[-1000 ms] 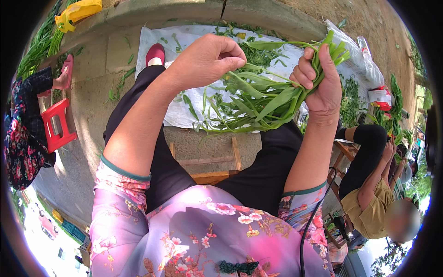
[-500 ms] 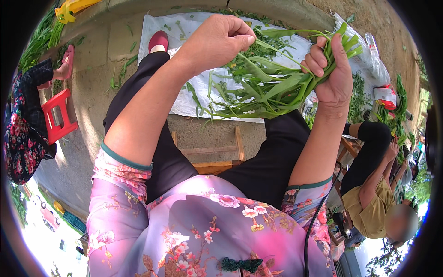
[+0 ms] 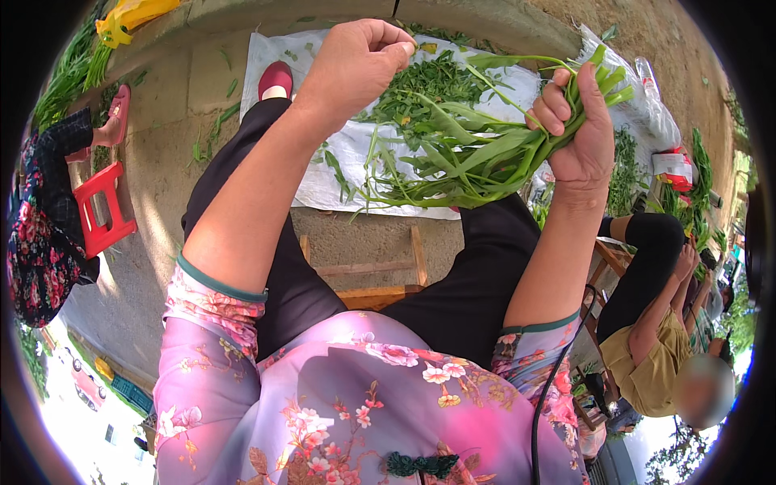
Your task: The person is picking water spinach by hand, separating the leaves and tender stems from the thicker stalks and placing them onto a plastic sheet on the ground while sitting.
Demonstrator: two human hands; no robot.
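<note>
The right hand gripped greens by the stems over a white sheet; the left hand pinched narrowly, contents unclear. Seemingly light, limp and bruisable, the greens suited that stem hold.

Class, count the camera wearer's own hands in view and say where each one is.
2: the left hand, pinched, over the white sheet; the right hand, farther right, gripping the leafy green bunch. Neither is hidden.
</note>
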